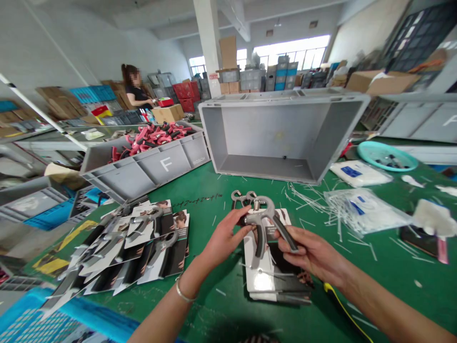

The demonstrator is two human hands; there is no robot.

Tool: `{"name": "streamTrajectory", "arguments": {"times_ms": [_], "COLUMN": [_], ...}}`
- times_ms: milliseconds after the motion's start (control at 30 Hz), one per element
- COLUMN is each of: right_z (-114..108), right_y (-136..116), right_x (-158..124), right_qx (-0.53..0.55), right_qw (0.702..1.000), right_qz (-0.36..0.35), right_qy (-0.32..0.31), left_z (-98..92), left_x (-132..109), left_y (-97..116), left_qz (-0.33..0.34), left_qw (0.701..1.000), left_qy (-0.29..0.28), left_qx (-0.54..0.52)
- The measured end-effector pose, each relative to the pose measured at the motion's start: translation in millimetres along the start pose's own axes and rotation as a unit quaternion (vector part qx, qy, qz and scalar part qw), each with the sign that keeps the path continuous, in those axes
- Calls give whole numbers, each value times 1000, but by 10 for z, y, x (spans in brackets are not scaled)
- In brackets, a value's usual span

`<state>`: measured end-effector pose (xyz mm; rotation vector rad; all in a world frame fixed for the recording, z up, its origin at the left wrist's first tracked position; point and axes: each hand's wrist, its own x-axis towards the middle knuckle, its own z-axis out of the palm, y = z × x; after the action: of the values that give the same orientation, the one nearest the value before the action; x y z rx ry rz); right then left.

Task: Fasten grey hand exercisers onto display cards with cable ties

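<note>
A grey and black hand grip strengthener (263,224) is held between both hands, above a stack of printed cards (262,281). My left hand (228,234) has its thumb and fingers closed on the strengthener's upper left side, near the metal spring. The fingers of my right hand (307,248) wrap round its right handle. Behind it, part of another grey strengthener (238,196) lies on the green table (210,305). To the left is a pile of cards with strengtheners on them (143,252).
An empty grey crate (273,133) lies on its side behind the hands. A grey bin (153,164) holds red grips. White zip ties (303,197), plastic bags (364,209), a turquoise tray (387,156) and a yellow-black tool (342,309) are at the right. A person (137,93) stands far back.
</note>
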<state>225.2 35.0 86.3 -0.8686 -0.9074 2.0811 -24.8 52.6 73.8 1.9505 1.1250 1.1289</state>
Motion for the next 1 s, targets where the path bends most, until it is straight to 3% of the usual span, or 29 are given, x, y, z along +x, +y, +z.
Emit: {"name": "streamTrajectory", "arguments": {"times_ms": [100,200,267,333,367,400,500,567,700,867,1000], "right_z": [-8,-155,-264,-333,-341,-328,-193,-88,-22,-70,-79], "right_y": [164,136,52,-20,-32,-24,110,230,331,258,270], "right_x": [42,-76,-192,-286,-314,-326,-259,-152,80,214,205], "right_qx": [-1,-199,-414,-574,-616,-640,-653,-654,-620,-533,-537], "right_qw": [999,979,905,790,749,729,728,726,745,796,790], "right_qz": [31,50,-19,-108,-137,-154,-189,-209,-235,-266,-266], "right_qy": [-22,4,97,187,200,188,83,47,68,108,132], "left_z": [15,79,120,135,133,131,164,236,426,543,530], "left_x": [-70,-201,-244,-223,-188,-140,43,137,146,34,36], "left_y": [-162,-206,-161,-95,-67,-47,-45,-70,-92,-91,-103], "left_qz": [2,9,9,0,-4,-8,-19,-24,-21,-36,-12], "left_qw": [999,994,990,985,983,983,991,996,998,999,1000], "left_qy": [-26,-61,-89,-117,-126,-127,-71,-47,-58,-5,-14], "left_qx": [41,85,108,126,130,129,110,75,-20,1,2]}}
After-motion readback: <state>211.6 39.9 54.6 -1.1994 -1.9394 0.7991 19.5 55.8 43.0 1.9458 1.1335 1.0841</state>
